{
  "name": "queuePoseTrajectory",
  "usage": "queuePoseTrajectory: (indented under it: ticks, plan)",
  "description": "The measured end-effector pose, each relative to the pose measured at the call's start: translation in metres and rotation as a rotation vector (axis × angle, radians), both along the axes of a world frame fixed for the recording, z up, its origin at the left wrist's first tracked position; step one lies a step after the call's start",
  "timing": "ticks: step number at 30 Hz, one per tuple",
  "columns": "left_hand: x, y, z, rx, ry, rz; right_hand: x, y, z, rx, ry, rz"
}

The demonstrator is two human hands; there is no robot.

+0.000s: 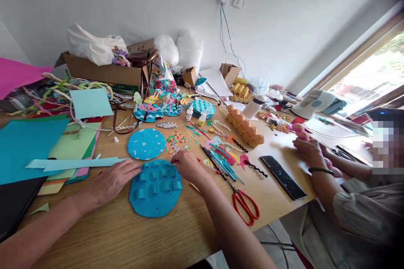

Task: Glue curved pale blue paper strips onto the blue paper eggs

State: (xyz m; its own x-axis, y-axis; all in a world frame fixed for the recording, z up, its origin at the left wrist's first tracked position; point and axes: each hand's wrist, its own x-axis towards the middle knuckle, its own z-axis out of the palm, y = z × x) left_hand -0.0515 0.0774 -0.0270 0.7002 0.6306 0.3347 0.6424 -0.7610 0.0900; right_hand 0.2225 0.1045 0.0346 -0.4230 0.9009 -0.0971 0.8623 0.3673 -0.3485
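A round blue disc (156, 201) lies in front of me with rows of curled blue paper strips (154, 183) standing on it as small arches. My left hand (110, 180) rests at its left edge, fingers stretched out and lying flat, with pale blue paper strips (78, 163) just behind it. At the disc's upper right edge, my right hand (189, 167) has its fingers pinched together. Whatever is between those fingertips is hidden. Behind sits a second blue disc (146, 143) dotted with light paper bits, beside a scatter of colourful confetti (176, 141).
Red-handled scissors (246, 206) and a black phone (283, 177) lie to the right, near pencils (216, 162) and an orange egg carton (244, 126). Coloured paper sheets (28, 147) cover the left. A co-worker's hands (309, 151) hold something pink at the far right.
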Motion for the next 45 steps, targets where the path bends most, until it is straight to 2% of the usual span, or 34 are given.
queuePoseTrajectory:
  ticks: [6, 12, 19, 24, 29, 35, 45]
  plan:
    - [0.000, -0.002, -0.005, 0.063, 0.025, 0.012, -0.002, 0.002, -0.001, -0.071, -0.018, -0.025]
    - [-0.001, -0.001, -0.010, 0.045, 0.022, 0.027, -0.003, 0.003, -0.001, -0.100, -0.024, -0.040]
    - [-0.002, -0.002, -0.011, 0.043, 0.033, 0.036, 0.000, 0.001, -0.002, -0.075, -0.001, -0.019]
    - [-0.002, -0.003, -0.009, 0.021, 0.026, 0.037, 0.007, -0.002, 0.007, -0.016, 0.015, -0.010]
    - [-0.001, -0.005, -0.003, 0.016, 0.040, 0.038, -0.002, 0.002, 0.012, 0.075, 0.008, 0.095]
    - [-0.001, -0.006, -0.004, 0.030, 0.056, 0.020, -0.021, 0.013, 0.006, 0.137, -0.064, 0.249]
    - [0.001, -0.006, -0.006, 0.034, 0.027, 0.027, -0.026, 0.010, 0.004, 0.164, -0.161, 0.301]
